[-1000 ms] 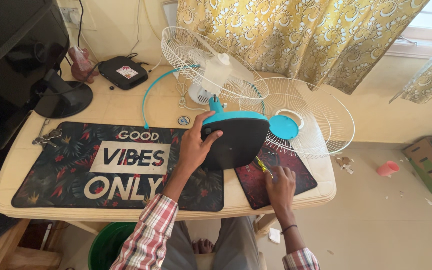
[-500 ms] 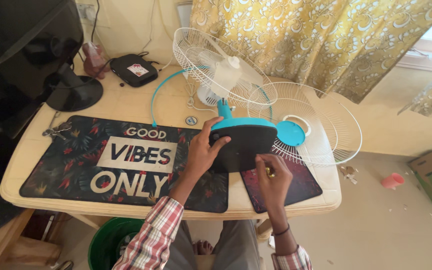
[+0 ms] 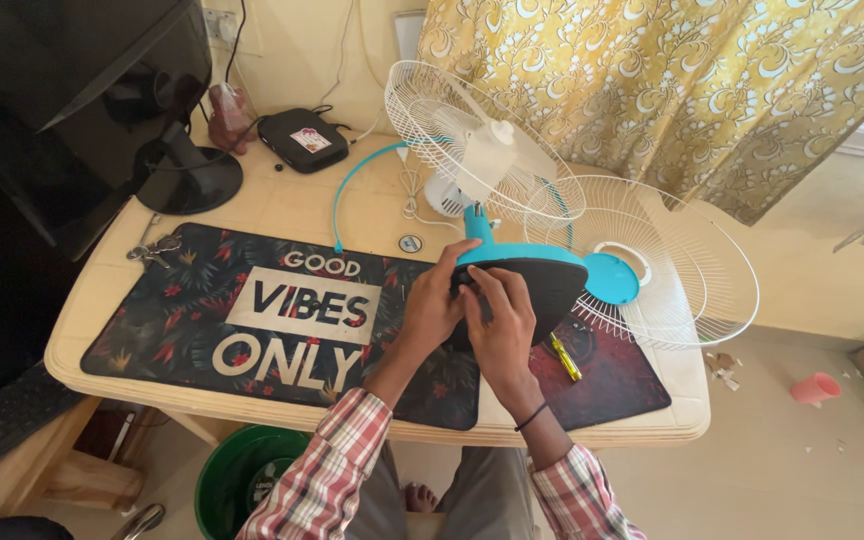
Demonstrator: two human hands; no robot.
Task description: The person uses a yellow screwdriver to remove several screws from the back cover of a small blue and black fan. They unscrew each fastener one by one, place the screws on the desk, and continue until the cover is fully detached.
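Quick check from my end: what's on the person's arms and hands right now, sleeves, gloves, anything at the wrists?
Both arms wear a red, white and grey plaid shirt with cuffs pushed up the forearms. The left hand and right hand are bare, without gloves. A thin dark band circles the right wrist.

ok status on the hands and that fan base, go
Left hand gripping the fan base, tipped on edge. Right hand on its black underside. Screwdriver lying loose on the red mat, beside the right hand.

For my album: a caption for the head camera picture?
Both hands, left and right, hold a tipped fan base over the table.
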